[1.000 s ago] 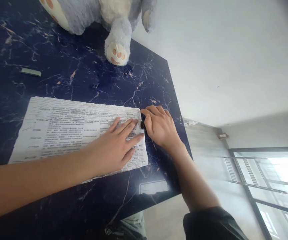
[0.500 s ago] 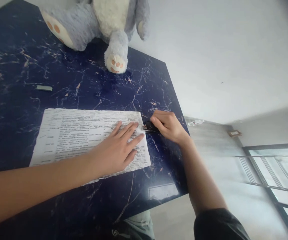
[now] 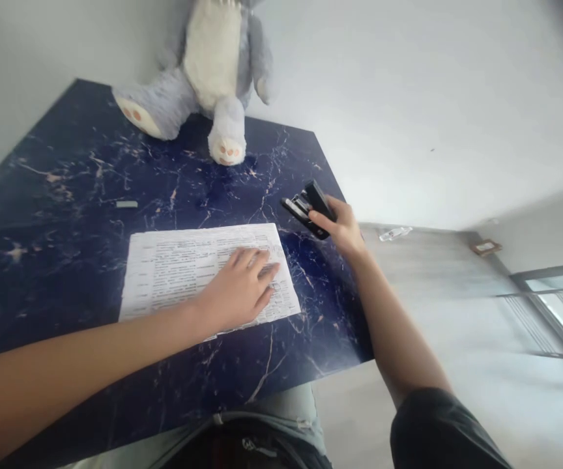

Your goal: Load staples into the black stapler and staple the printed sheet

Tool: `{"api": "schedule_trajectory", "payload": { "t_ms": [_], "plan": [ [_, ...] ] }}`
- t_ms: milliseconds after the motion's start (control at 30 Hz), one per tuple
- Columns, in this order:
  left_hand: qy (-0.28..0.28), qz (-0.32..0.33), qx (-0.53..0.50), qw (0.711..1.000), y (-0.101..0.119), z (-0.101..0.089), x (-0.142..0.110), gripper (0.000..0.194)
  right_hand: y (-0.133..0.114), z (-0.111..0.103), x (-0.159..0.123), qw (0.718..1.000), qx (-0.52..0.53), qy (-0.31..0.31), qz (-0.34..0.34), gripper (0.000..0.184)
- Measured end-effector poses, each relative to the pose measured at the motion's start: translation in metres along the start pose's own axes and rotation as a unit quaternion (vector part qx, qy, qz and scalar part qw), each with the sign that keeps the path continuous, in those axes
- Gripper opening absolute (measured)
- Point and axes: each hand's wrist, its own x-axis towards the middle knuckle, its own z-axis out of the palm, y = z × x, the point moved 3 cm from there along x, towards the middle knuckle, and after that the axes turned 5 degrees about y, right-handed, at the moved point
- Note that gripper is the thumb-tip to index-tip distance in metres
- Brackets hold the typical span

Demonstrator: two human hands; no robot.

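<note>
My left hand (image 3: 245,286) lies on a stack of printed paper sheets (image 3: 174,267), fingers spread over the right part of the pages. A black stapler (image 3: 305,212) is in my right hand (image 3: 343,228), its jaws parted and pointing up and to the left. It is held off the paper, above and to the right of the top right corner. Part of the stapler's rear end is hidden by my fingers.
Paper and arms are over a dark blue marbled table (image 3: 90,273). A small pale green block (image 3: 126,204) lies left of centre. At the back sits a large grey plush toy (image 3: 213,58) against the wall. A clear plastic item (image 3: 395,233) lies on the floor at right.
My right hand has lifted the stapler off the paper's right edge, up and away, and its jaws now show apart. My left hand stays on the sheets. The camera view has shifted.
</note>
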Motion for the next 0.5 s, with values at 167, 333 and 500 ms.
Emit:
{"api": "schedule_trajectory", "payload": {
  "t_ms": [167,333,500],
  "plan": [
    [-0.006,-0.004,0.074,0.997,0.028,-0.032,-0.001,0.037,-0.031,0.055,-0.015,0.998,0.043,-0.041,-0.008,0.038],
    [0.169,-0.094,-0.061,0.979,0.005,-0.082,0.008,0.035,-0.045,0.083,-0.027,0.979,-0.023,-0.168,-0.114,0.032],
    [0.378,-0.313,-0.426,0.76,-0.098,-0.071,-0.002,0.029,-0.061,0.091,-0.021,0.97,-0.057,-0.185,-0.148,0.029]
  ]
}}
